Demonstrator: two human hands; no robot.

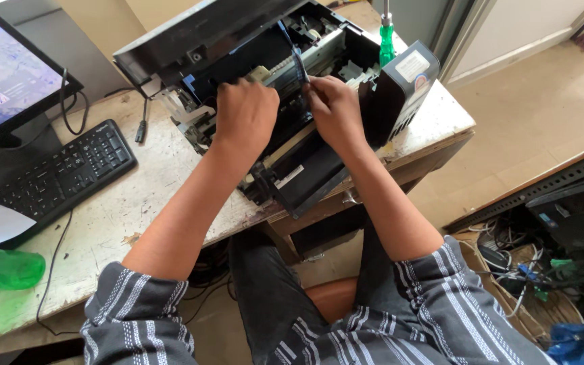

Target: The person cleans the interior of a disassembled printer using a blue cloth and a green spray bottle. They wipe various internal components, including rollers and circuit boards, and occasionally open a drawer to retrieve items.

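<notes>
An opened black printer (305, 179) lies on a worn white desk (123, 203), its lid tilted up at the back and its inner parts bared. My left hand (246, 111) reaches into the middle of the printer, fingers curled down on an inner part that the hand hides. My right hand (334, 108) sits just to the right and pinches a thin bluish flat strip (299, 67) that rises from the mechanism. A black ink tank unit (403, 84) with a white label hangs off the printer's right side, next to my right wrist.
A green-handled screwdriver (387, 37) stands behind the ink tank. At left are a black keyboard (62, 172), a monitor (5, 74) and a green bottle (1, 267). A box of tangled cables (522, 270) sits on the floor at right. The desk edge ends near my knees.
</notes>
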